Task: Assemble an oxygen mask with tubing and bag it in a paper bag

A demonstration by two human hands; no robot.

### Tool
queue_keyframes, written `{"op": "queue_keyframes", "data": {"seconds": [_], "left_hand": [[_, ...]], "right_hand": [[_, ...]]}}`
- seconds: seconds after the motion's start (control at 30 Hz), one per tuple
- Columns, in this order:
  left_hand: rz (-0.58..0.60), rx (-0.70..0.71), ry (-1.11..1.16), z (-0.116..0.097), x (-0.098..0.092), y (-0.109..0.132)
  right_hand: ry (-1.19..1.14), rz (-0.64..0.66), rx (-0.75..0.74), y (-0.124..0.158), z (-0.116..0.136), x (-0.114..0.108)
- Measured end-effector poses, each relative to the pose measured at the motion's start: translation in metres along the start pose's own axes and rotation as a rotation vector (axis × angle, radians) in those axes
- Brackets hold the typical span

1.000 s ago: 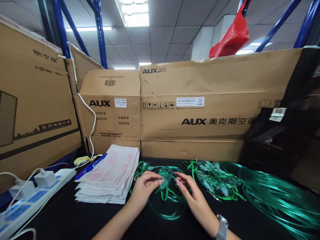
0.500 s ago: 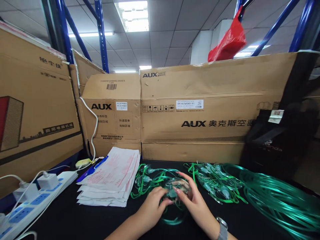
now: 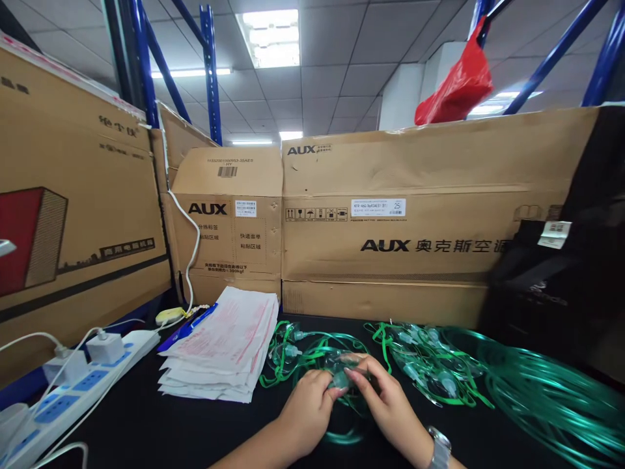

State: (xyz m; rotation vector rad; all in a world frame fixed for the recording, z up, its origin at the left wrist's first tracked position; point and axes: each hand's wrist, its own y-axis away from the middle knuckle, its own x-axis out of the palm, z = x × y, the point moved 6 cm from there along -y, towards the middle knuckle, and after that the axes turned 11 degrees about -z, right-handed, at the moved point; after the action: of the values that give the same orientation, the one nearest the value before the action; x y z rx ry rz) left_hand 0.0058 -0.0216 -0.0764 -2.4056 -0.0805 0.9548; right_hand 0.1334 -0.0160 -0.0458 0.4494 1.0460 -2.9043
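Between my hands is a clear green oxygen mask (image 3: 340, 379), gripped at its connector over the black table. My left hand (image 3: 310, 400) pinches the connector from the left, thumb and fingers pressed together. From the right, my right hand (image 3: 385, 404) closes its thumb and fingers on the same mask; a watch is on that wrist. A loop of green tubing (image 3: 344, 438) hangs or lies just below the hands. Behind the left hand lies another mask with green straps (image 3: 286, 352). My fingers hide part of the held mask.
Right of my hands lies a pile of masks with green straps (image 3: 434, 365), beside a big coil of green tubing (image 3: 551, 391). Stacked white paper bags (image 3: 222, 345) and a power strip (image 3: 88, 391) are at left. Cardboard boxes (image 3: 390, 260) wall the back; a black bag (image 3: 527, 293) stands right.
My right hand's raised fingers have come down and closed in on the mask. The whole view has shifted slightly, so everything sits a little further right.
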Motion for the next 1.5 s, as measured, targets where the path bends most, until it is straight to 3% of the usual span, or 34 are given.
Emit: {"op": "queue_keyframes", "data": {"seconds": [0.33, 0.57, 0.9, 1.13, 1.5], "left_hand": [[-0.011, -0.041, -0.121, -0.02, -0.006, -0.005], [0.028, 0.023, -0.28, -0.033, -0.004, -0.009], [0.125, -0.068, -0.184, -0.034, -0.006, -0.01], [0.217, 0.009, -0.083, -0.029, -0.009, -0.015], [0.025, 0.262, -0.491, -0.042, -0.012, -0.014]], "right_hand": [[-0.05, -0.222, 0.097, -0.018, 0.006, -0.022], [-0.078, -0.376, 0.098, -0.02, 0.001, -0.03], [0.007, -0.393, 0.086, -0.02, 0.0, -0.029], [0.049, -0.4, 0.044, -0.02, 0.006, -0.029], [0.061, -0.406, 0.083, -0.026, -0.001, -0.031]]}}
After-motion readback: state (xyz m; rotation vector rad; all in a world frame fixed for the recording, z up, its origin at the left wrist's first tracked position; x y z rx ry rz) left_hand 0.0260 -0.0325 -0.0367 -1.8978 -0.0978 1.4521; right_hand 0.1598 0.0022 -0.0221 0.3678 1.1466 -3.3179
